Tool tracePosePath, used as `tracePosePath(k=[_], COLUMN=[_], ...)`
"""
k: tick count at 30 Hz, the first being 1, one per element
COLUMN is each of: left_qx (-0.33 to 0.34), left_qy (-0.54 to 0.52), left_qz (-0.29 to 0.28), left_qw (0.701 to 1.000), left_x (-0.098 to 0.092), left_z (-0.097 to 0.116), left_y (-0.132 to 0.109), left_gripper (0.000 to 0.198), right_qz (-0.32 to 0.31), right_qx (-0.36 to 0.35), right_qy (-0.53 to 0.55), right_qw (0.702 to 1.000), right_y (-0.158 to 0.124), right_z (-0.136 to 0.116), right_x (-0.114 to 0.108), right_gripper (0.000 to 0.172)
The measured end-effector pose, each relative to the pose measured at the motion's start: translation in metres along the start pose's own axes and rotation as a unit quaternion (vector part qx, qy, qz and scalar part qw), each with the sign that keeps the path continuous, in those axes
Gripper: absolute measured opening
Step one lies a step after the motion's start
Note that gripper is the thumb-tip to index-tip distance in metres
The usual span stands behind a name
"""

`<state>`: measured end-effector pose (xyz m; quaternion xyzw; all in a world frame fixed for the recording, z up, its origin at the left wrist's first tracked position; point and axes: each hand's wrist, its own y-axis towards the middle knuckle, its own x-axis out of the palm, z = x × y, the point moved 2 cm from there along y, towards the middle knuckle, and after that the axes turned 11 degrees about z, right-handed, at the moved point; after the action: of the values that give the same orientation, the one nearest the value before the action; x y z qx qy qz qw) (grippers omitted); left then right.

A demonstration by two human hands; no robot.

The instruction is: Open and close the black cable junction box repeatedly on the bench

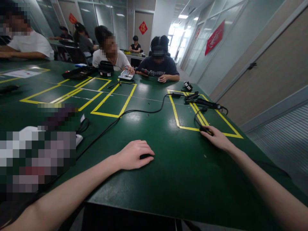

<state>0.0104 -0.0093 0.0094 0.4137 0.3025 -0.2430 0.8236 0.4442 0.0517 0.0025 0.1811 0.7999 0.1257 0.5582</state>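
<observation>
My left hand (136, 154) rests on the green table (163, 179) near the front edge, fingers loosely bent and thumb apart, with nothing visible in it. Farther right, my right hand (218, 138) is closed over a small black corded piece (207, 131) at the near line of a yellow tape frame (190, 128). My fingers partly cover that piece, so its kind is unclear. A thin black cord loops up from it to a round black end (204, 109). Just beyond lies a long black handled tool (204, 103) with a cord at its right end.
A black cable (141, 111) crosses the table between my hands. Small black-and-white blocks (187, 86) stand at the far right. Across the table sit people, one in a dark shirt (157, 65). A black tray (78, 72) and more tape frames (113, 114) lie left.
</observation>
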Motion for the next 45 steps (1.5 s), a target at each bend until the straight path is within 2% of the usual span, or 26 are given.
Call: tracePosePath(k=[3, 5, 10, 12, 14, 17, 20, 22, 26, 30, 33, 38, 42, 45], left_qx=[0.004, 0.011, 0.028, 0.029, 0.027, 0.012, 0.006, 0.011, 0.002, -0.037, -0.063, -0.066, -0.061, -0.041], left_qy=[-0.002, -0.004, -0.013, -0.019, -0.023, -0.023, -0.023, -0.014, 0.023, 0.062, 0.089, 0.09, 0.077, 0.058], left_qz=[0.0, 0.004, 0.057, 0.077, 0.083, 0.076, 0.058, 0.044, 0.012, -0.006, -0.005, -0.009, -0.026, -0.047], left_qw=[1.0, 1.0, 0.998, 0.996, 0.996, 0.997, 0.998, 0.999, 1.0, 0.997, 0.994, 0.994, 0.995, 0.996], left_x=[0.0, -0.001, -0.007, -0.009, -0.01, -0.012, -0.011, -0.008, -0.002, 0.002, 0.003, 0.002, 0.0, -0.003], left_z=[0.001, 0.002, 0.009, 0.011, 0.012, 0.01, 0.009, 0.009, 0.011, 0.01, 0.008, 0.006, 0.003, 0.0], left_y=[0.001, 0.002, 0.004, 0.005, 0.005, 0.005, 0.004, 0.003, 0.001, 0.0, 0.001, 0.004, 0.005, 0.005], left_gripper=[0.017, 0.017, 0.02, 0.021, 0.021, 0.018, 0.027, 0.031, 0.033, 0.038, 0.043, 0.051, 0.056, 0.065], right_qz=[-0.049, -0.086, -0.172, -0.195, -0.189, -0.126, -0.053, -0.036, -0.105, -0.16, -0.153, -0.105, -0.066, -0.079], right_qx=[-0.057, -0.113, -0.295, -0.347, -0.382, -0.407, -0.407, -0.405, -0.401, -0.378, -0.376, -0.364, -0.337, -0.309], right_qy=[0.101, 0.161, 0.256, 0.263, 0.258, 0.259, 0.275, 0.273, 0.211, 0.19, 0.211, 0.223, 0.213, 0.211], right_qw=[0.992, 0.977, 0.904, 0.879, 0.867, 0.867, 0.869, 0.872, 0.886, 0.892, 0.889, 0.898, 0.915, 0.924], right_y=[-0.03, -0.056, -0.118, -0.131, -0.134, -0.126, -0.113, -0.104, -0.092, -0.094, -0.101, -0.106, -0.107, -0.107], right_z=[-0.043, -0.079, -0.179, -0.208, -0.223, -0.224, -0.209, -0.196, -0.172, -0.159, -0.16, -0.165, -0.164, -0.163], right_x=[0.009, 0.012, 0.012, 0.013, 0.015, 0.016, 0.007, -0.004, -0.017, -0.012, -0.006, -0.006, -0.005, 0.001], right_gripper=[0.041, 0.04, 0.035, 0.037, 0.034, 0.029, 0.031, 0.029, 0.019, 0.013, 0.017, 0.028, 0.027, 0.023])
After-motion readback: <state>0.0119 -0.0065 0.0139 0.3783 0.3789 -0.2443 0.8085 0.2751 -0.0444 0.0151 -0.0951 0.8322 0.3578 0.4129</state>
